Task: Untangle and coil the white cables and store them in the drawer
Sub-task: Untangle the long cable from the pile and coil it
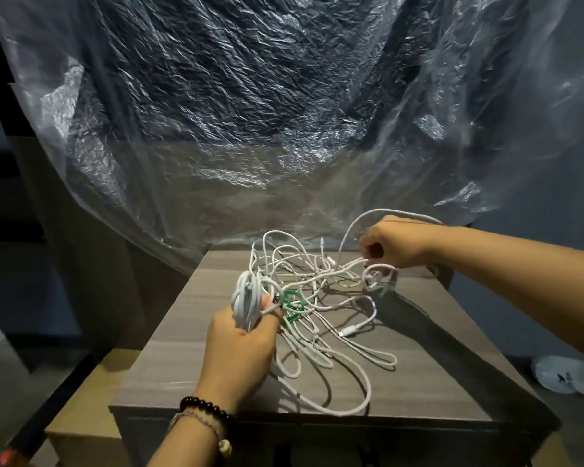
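White cables (pixel 321 298) in a loose tangle on top of grey wood-grain cabinet (pixel 418 365), loops spread centre to front edge. L hand (pixel 240 345) grips a coiled bundle (pixel 248 301) at tangle's left side, fingers curled round it. R hand (pixel 391 246) at far right, fingers pinching a strand w/ a loop arching over the wrist. Green ties (pixel 292 306) in the middle, just beside L hand. Clear plastic sheet (pixel 284 112) hangs behind. Beaded bracelet (pixel 204 407) on L wrist.
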`<state>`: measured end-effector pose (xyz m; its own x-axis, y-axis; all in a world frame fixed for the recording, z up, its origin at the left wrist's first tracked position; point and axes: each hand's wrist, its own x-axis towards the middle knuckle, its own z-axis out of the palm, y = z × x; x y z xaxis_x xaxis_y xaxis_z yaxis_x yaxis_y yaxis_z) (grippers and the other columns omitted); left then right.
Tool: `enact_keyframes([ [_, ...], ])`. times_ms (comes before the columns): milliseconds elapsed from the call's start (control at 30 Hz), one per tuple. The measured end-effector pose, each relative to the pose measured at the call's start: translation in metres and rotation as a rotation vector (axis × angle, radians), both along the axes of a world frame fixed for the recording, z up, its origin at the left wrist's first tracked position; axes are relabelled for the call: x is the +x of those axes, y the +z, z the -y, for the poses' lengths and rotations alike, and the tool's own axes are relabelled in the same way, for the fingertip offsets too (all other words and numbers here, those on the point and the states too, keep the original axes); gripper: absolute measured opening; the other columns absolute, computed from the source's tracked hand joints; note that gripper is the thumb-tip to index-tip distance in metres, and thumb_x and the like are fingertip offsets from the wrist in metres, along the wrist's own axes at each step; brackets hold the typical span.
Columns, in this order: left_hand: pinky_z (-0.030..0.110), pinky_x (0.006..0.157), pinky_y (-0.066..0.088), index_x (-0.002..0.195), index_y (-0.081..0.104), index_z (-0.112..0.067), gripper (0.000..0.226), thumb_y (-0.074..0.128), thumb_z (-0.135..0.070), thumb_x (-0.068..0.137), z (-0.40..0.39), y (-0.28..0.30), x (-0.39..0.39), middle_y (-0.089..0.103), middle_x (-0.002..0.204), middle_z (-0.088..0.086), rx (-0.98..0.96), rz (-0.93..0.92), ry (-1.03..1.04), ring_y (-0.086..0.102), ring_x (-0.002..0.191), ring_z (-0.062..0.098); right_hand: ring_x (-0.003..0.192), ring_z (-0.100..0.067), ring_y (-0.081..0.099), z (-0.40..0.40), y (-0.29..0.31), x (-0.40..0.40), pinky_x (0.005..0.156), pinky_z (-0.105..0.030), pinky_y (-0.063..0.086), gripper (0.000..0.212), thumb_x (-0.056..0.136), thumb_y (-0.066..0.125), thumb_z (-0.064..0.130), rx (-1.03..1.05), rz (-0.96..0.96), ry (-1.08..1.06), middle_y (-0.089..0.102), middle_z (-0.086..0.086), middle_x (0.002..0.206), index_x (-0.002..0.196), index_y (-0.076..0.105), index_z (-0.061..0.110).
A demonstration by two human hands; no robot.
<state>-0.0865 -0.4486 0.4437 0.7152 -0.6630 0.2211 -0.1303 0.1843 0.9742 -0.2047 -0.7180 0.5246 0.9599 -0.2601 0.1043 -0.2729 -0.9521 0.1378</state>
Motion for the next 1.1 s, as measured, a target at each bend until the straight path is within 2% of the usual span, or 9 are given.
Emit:
enact_keyframes([
  [233,0.029,0.049,0.038,0.064,0.058,-0.009,0.025,0.062,-0.007,0.089,-0.005,0.005,0.009,0.045,0.043,-0.002,0.015,0.021,0.019,0.042,0.040,0.010,0.057,-0.008,0.046,0.008,0.029,0.023,0.055,-0.018,0.036,0.032,0.082,0.071,0.037,0.041,0.037,-0.141,0.057,0.006,0.060,0.055,0.054,0.034],
  [333,0.027,0.045,0.037,0.066,0.058,-0.007,0.024,0.061,-0.008,0.090,-0.006,0.008,0.009,0.044,0.043,-0.003,0.028,0.038,-0.006,0.042,0.040,0.009,0.058,-0.008,0.049,0.010,0.044,0.030,0.059,-0.027,0.042,0.024,0.081,0.072,0.038,0.066,0.071,-0.178,0.060,0.007,0.062,0.061,0.062,0.030],
  [467,0.024,0.040,0.036,0.064,0.056,-0.010,0.025,0.061,-0.005,0.089,-0.007,0.011,0.014,0.043,0.044,-0.001,-0.007,0.014,0.045,0.040,0.040,0.009,0.056,-0.012,0.045,0.004,0.053,0.040,0.053,-0.026,0.036,0.024,0.084,0.070,0.040,0.096,0.008,-0.203,0.058,0.003,0.061,0.070,0.069,0.021],
  [567,0.024,0.041,0.037,0.064,0.057,-0.010,0.025,0.062,-0.003,0.088,-0.007,0.009,0.022,0.043,0.047,0.003,-0.016,0.032,0.132,0.041,0.043,0.012,0.051,-0.005,0.048,-0.003,0.057,0.035,0.051,-0.019,0.040,0.027,0.083,0.070,0.041,0.280,0.043,-0.217,0.061,0.008,0.056,0.066,0.072,0.021],
  [667,0.026,0.046,0.038,0.065,0.058,-0.007,0.024,0.062,-0.005,0.088,-0.007,0.005,0.029,0.044,0.051,0.008,0.031,0.037,0.174,0.043,0.048,0.016,0.054,-0.011,0.053,-0.005,0.054,0.025,0.054,-0.022,0.045,0.033,0.082,0.072,0.038,0.517,0.157,-0.218,0.062,-0.003,0.058,0.073,0.074,0.006],
  [800,0.016,0.038,0.037,0.071,0.061,-0.001,0.020,0.063,-0.011,0.088,-0.008,0.001,0.032,0.045,0.052,0.005,0.080,0.008,0.196,0.043,0.048,0.014,0.052,-0.011,0.051,-0.006,0.047,0.010,0.052,-0.022,0.044,0.040,0.080,0.072,0.043,0.595,0.258,-0.197,0.058,-0.005,0.056,0.067,0.069,0.005],
  [900,0.021,0.044,0.038,0.075,0.062,0.000,0.020,0.063,-0.014,0.089,-0.007,0.000,0.033,0.047,0.055,0.006,0.107,0.013,0.215,0.044,0.052,0.016,0.053,-0.006,0.049,-0.004,0.047,-0.003,0.055,-0.017,0.041,0.027,0.081,0.074,0.031,0.639,0.212,-0.147,0.059,0.001,0.056,0.061,0.066,0.013],
  [1033,0.025,0.049,0.035,0.074,0.061,-0.003,0.019,0.062,-0.015,0.089,-0.006,-0.002,0.036,0.047,0.055,0.006,0.133,-0.027,0.248,0.043,0.053,0.017,0.059,-0.008,0.056,0.000,0.044,-0.015,0.056,-0.016,0.044,0.010,0.078,0.076,0.009,0.794,0.090,-0.148,0.065,-0.004,0.065,0.074,0.068,0.004],
  [1100,0.026,0.050,0.037,0.075,0.062,-0.004,0.017,0.062,-0.014,0.089,-0.006,-0.003,0.039,0.049,0.058,0.009,0.144,-0.067,0.260,0.045,0.054,0.019,0.059,-0.008,0.057,0.003,0.045,-0.021,0.056,-0.014,0.045,0.008,0.080,0.073,0.004,0.822,0.177,-0.125,0.065,-0.006,0.066,0.074,0.068,0.002],
])
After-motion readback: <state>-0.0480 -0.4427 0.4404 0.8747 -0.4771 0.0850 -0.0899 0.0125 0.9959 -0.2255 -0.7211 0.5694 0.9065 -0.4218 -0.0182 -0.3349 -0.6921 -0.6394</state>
